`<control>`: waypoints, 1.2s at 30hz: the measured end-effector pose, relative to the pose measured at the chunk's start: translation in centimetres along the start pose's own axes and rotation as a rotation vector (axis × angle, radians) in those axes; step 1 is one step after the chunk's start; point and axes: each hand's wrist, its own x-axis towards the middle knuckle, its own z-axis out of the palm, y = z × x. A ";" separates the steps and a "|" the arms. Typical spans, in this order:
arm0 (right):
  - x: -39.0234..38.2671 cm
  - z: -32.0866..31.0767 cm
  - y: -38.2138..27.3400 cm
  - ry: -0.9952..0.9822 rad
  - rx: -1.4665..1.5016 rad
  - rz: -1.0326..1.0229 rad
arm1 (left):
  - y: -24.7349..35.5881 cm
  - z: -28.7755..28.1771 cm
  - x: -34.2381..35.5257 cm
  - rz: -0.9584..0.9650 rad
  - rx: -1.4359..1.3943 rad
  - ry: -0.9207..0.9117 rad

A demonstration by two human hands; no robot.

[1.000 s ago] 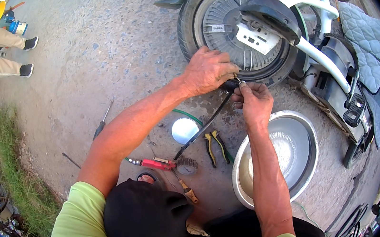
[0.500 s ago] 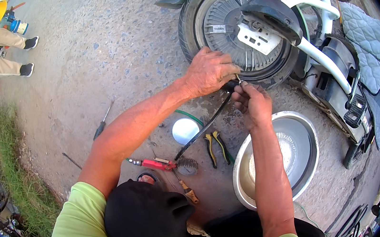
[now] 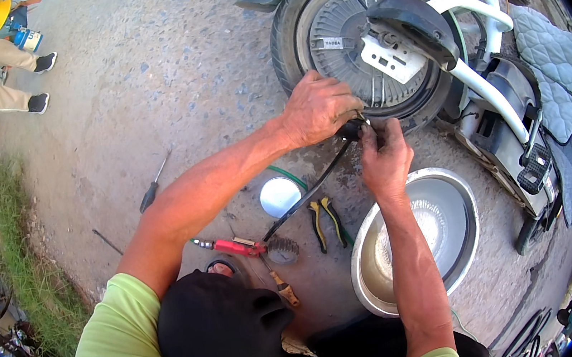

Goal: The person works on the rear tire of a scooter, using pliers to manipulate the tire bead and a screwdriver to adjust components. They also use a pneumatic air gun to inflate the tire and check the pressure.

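Note:
A scooter lies on its side, its wheel (image 3: 330, 21) facing up with the tire (image 3: 286, 52) around it. At the tire's near edge my left hand (image 3: 320, 107) is closed, fingertips pinched over a black rubbery piece (image 3: 350, 129). Close against it, my right hand (image 3: 386, 158) pinches at a small shiny metal piece (image 3: 363, 118), its exact kind hidden by the fingers. From beneath the hands a long black hose-like strip (image 3: 313, 189) runs down toward a round wire brush (image 3: 282, 250).
On the pavement lie yellow-black pliers (image 3: 327, 224), a red air tool (image 3: 237, 246), a screwdriver (image 3: 151, 195) and a white disc (image 3: 280, 196). Under my right forearm stands a metal basin (image 3: 467, 263). A person's legs (image 3: 0, 90) show at upper left; a quilted grey cover (image 3: 554, 71) hangs right.
My right hand has moved slightly up and turned, its fingers closing nearer the left fingertips over the metal piece. My left hand has barely shifted.

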 end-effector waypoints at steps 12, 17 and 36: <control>1.2 -0.9 -2.0 -0.120 0.735 0.774 | 0.4 0.1 0.0 -0.002 0.005 0.044; 2.1 -1.5 -2.3 -0.184 0.756 0.840 | 0.2 0.2 0.0 -0.002 -0.017 0.040; 2.7 -1.7 -2.1 -0.259 0.454 0.647 | 0.5 0.1 0.0 -0.038 -0.028 0.047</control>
